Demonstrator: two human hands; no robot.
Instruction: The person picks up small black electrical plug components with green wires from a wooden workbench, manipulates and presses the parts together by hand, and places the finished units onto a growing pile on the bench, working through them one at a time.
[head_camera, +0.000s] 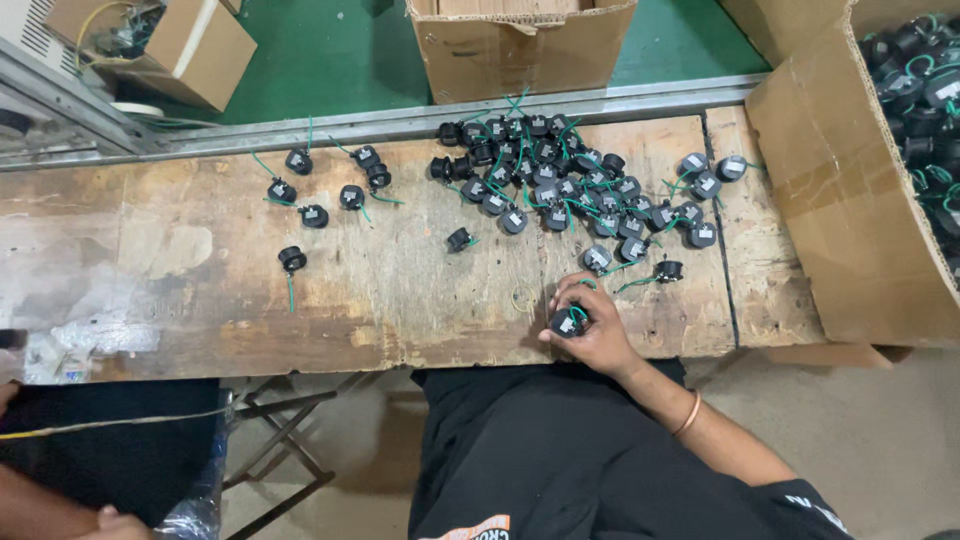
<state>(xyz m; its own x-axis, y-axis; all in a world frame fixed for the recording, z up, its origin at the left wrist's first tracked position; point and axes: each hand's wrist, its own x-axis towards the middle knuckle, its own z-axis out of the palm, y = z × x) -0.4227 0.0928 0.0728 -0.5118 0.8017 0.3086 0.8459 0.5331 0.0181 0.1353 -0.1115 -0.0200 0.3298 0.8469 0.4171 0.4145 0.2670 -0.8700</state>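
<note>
My right hand (590, 325) rests at the near edge of the worn wooden bench (200, 290) and grips a small black round part (568, 322) with a white label and a green wire. A copper bangle (688, 413) sits on that wrist. Just beyond the hand lies a big pile of the same black parts with green wires (560, 185). A smaller loose group of several parts (330, 190) lies to the left, and one single part (459, 239) sits between them. My left hand is out of sight.
An open cardboard box full of the same black parts (920, 110) stands at the right end of the bench. More cardboard boxes (520, 45) sit on the green floor beyond. Another person's arm (60, 515) shows at the bottom left by a black bag (120, 450).
</note>
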